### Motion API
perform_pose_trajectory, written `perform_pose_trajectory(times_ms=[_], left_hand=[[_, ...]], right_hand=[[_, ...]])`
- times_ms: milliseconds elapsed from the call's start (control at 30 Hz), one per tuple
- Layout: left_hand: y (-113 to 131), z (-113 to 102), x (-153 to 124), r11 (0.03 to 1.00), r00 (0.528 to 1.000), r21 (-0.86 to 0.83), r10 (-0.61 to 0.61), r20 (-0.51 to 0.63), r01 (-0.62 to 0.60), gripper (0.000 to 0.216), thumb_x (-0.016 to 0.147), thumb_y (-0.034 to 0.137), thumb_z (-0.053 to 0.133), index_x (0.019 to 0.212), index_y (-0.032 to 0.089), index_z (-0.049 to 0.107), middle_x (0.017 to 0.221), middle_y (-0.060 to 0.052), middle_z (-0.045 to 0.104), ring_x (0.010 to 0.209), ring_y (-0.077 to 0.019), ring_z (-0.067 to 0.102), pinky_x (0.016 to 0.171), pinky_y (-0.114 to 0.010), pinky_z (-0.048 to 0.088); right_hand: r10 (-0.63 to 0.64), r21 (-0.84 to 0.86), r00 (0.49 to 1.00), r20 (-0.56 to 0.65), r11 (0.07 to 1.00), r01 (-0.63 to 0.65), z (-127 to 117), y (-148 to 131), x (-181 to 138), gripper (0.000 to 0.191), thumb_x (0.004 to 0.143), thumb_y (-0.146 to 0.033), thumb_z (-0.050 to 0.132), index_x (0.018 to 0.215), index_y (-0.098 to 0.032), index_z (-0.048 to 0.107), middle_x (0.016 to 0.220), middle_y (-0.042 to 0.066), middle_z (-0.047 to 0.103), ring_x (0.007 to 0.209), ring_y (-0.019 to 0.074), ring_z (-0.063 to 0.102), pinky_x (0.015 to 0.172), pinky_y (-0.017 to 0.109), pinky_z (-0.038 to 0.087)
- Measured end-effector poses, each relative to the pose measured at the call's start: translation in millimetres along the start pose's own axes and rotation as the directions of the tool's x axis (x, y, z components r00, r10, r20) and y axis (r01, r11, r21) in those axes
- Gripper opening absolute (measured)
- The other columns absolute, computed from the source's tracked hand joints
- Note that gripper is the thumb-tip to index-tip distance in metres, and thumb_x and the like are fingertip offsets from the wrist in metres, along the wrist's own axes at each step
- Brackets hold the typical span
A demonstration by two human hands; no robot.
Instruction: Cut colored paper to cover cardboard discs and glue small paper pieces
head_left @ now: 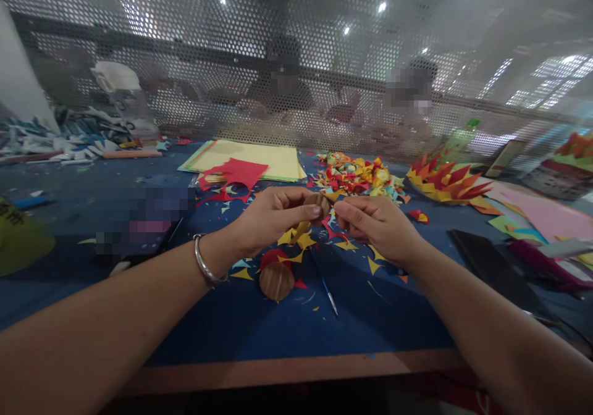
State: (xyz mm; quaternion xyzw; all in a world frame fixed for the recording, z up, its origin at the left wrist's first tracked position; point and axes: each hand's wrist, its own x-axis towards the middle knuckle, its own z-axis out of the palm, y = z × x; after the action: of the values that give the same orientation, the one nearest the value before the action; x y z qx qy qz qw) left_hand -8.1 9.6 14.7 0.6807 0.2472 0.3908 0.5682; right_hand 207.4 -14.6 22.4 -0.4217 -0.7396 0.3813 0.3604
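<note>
Between the thumb and fingers of my left hand is a small round brown disc that looks like wood. Close to its right side, my right hand is closed in a pinch; what its fingertips hold is too small to make out. Below, a second striped brown disc rests on the blue table, with a piece of red paper behind it. Yellow paper scraps lie under my hands. A thin blue pen-like tool points toward me, its tip silvery.
Yellow paper sheets and cut red paper lie behind my hands, beside a pile of coloured scraps. A phone-like device is at left. Right are a paper-flame ring and a dark flat object. A perforated screen stands behind.
</note>
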Motion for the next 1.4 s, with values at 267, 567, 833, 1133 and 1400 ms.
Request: perform_pose_trajectory(times_ms=[267,567,833,1133,1400], left_hand=[[-1,-1,0,1.000,0.999,-0.018,-0.021,0.037,0.022,0.025,0.084,0.039,0.072,0.076,0.016,0.065,0.071,0.002,0.054,0.060,-0.0081,0.040,0.056,-0.024,0.029],[-2,-4,1,0.998,0.997,0.001,-0.068,0.046,0.068,0.021,0.085,0.033,0.068,0.076,0.015,0.064,0.070,0.002,0.054,0.059,-0.0076,0.042,0.054,-0.023,0.028],[-1,-5,2,0.994,0.994,0.010,-0.112,0.001,0.112,0.014,0.080,0.029,0.069,0.079,0.015,0.068,0.070,0.002,0.057,0.060,-0.0081,0.042,0.055,-0.023,0.027],[-4,-7,4,0.993,0.992,-0.003,-0.121,0.024,0.121,0.012,0.081,0.026,0.066,0.076,0.015,0.066,0.066,0.002,0.055,0.059,-0.0083,0.041,0.055,-0.024,0.026],[-8,-11,4,0.992,0.991,0.019,-0.124,0.042,0.123,0.011,0.082,0.025,0.064,0.077,0.015,0.065,0.069,0.002,0.056,0.059,-0.0079,0.045,0.053,-0.023,0.029]], right_hand=[[-0.020,-0.060,1.000,0.005,0.998,0.021,-1,1,1,0.049,0.096,-0.057,0.054,0.065,-0.019,0.053,0.048,-0.008,0.033,0.043,0.0055,0.028,0.042,0.022,0.024],[-0.010,-0.050,0.999,0.035,0.999,0.012,-1,2,1,0.048,0.096,-0.056,0.054,0.066,-0.019,0.051,0.050,-0.009,0.031,0.044,0.0054,0.026,0.042,0.022,0.022],[-0.020,-0.081,0.999,0.034,0.996,0.022,-2,1,1,0.050,0.096,-0.057,0.054,0.064,-0.019,0.051,0.050,-0.008,0.031,0.044,0.0054,0.026,0.042,0.023,0.021],[-0.014,-0.081,0.999,0.043,0.997,0.017,-1,3,1,0.049,0.097,-0.055,0.053,0.065,-0.019,0.050,0.050,-0.009,0.031,0.044,0.0054,0.027,0.042,0.023,0.022],[0.011,-0.123,1.000,0.018,0.992,-0.009,0,6,3,0.049,0.096,-0.057,0.053,0.064,-0.020,0.049,0.050,-0.009,0.030,0.044,0.0057,0.026,0.043,0.024,0.022]])
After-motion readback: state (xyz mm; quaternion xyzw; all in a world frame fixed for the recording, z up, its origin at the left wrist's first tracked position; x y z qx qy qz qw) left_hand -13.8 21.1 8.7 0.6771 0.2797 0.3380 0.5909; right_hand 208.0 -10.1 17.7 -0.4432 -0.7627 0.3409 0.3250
